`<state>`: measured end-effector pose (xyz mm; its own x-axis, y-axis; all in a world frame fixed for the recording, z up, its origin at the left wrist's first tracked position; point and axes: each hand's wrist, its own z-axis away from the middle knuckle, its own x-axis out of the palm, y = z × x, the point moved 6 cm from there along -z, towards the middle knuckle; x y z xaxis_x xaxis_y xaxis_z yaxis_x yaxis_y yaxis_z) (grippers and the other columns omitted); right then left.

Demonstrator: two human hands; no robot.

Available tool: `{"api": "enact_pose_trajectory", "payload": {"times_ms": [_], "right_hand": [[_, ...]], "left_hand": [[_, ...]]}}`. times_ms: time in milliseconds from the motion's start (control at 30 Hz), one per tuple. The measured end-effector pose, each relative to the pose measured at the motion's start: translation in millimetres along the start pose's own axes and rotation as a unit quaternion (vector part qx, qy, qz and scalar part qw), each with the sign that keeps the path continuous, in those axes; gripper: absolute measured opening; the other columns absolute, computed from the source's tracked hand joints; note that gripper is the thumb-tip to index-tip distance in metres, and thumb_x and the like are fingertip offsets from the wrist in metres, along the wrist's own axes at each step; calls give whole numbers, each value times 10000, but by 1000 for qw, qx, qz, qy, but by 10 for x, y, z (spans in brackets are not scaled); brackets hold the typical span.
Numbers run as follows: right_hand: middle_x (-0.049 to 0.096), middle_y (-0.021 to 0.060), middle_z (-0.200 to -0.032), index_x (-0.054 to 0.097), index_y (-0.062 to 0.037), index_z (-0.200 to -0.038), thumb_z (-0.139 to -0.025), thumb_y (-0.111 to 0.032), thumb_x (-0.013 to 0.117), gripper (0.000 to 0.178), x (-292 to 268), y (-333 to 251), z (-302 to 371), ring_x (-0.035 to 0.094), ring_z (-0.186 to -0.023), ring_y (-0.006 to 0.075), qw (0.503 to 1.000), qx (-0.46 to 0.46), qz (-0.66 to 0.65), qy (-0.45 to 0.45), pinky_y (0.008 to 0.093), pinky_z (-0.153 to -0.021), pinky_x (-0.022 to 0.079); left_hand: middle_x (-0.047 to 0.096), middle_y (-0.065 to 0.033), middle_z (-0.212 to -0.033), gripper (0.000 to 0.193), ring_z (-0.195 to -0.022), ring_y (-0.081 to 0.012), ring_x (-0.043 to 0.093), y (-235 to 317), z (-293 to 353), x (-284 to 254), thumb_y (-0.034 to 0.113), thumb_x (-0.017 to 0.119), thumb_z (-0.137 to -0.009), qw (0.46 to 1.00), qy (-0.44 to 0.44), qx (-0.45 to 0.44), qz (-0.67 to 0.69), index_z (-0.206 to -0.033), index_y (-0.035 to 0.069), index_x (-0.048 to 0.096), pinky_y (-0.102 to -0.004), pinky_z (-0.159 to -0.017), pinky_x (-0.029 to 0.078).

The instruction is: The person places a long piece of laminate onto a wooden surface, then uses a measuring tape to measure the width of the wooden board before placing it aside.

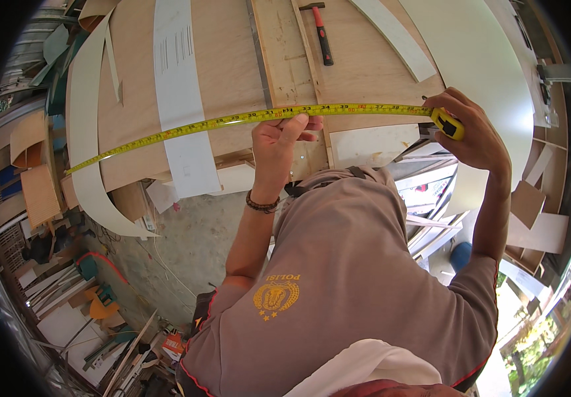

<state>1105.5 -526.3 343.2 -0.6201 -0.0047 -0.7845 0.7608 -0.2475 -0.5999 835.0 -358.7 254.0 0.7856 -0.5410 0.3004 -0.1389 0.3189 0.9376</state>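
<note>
A yellow tape measure [447, 124] is drawn out across the workbench, its blade running far to the left and ending over a pale curved strip [88, 159]. Its case sits in my right hand [476, 135], which is closed around it at the right. Near the middle of the blade, my left hand [279, 149] pinches the lower edge, thumb in front and fingers curled behind. The blade bows slightly and passes over a white strip [178, 86] lying on the brown board [226, 53].
A hammer [322, 40] with a red and black handle lies on the bench beyond the blade. Another white strip [398, 40] and a large pale sheet [484, 53] lie to the right. Offcuts [67, 337] are piled at lower left, beside the concrete floor [196, 231].
</note>
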Motion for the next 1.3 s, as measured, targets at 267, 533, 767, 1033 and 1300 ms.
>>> {"api": "enact_pose_trajectory", "payload": {"times_ms": [267, 533, 767, 1033, 1300], "right_hand": [[609, 136, -1030, 649, -89, -1191, -770, 34, 709, 443, 20, -25, 1, 655, -931, 320, 1000, -20, -1, 7, 421, -860, 542], [597, 132, -997, 651, -89, -1196, -782, 23, 686, 431, 27, -77, 11, 644, -905, 326, 1000, -23, 1, 9, 416, -835, 528], [604, 128, -1010, 654, -95, -1198, -779, 21, 687, 436, 43, -57, 20, 647, -924, 322, 1000, -16, 5, 6, 423, -849, 532], [634, 163, -1109, 645, -71, -1209, -773, 16, 738, 455, 84, -2, 16, 677, -988, 327, 1000, 2, 10, -11, 427, -912, 555], [619, 129, -1020, 659, -99, -1196, -779, 16, 688, 434, 90, -12, 12, 662, -928, 317, 1000, -16, -2, 7, 427, -862, 540]], "left_hand": [[771, -127, -944, 195, -860, -188, 743, -2, -4, 90, 95, 625, -986, 999, -25, -14, -22, -1076, -24, 751, -338, -744, 602], [773, -119, -920, 178, -833, -172, 736, -58, -3, 81, 103, 666, -975, 999, -32, -14, -23, -1070, -15, 758, -331, -740, 595], [776, -122, -913, 178, -819, -173, 735, -72, -2, 63, 116, 684, -974, 999, -37, -23, -21, -1071, -12, 761, -329, -739, 588], [778, -126, -912, 176, -802, -175, 734, -92, 4, 57, 117, 688, -974, 999, -35, -24, -16, -1061, -15, 765, -330, -745, 591], [778, -129, -907, 175, -806, -175, 736, -86, 7, 67, 120, 691, -973, 999, -31, -24, -17, -1047, -18, 770, -332, -748, 588]]}}
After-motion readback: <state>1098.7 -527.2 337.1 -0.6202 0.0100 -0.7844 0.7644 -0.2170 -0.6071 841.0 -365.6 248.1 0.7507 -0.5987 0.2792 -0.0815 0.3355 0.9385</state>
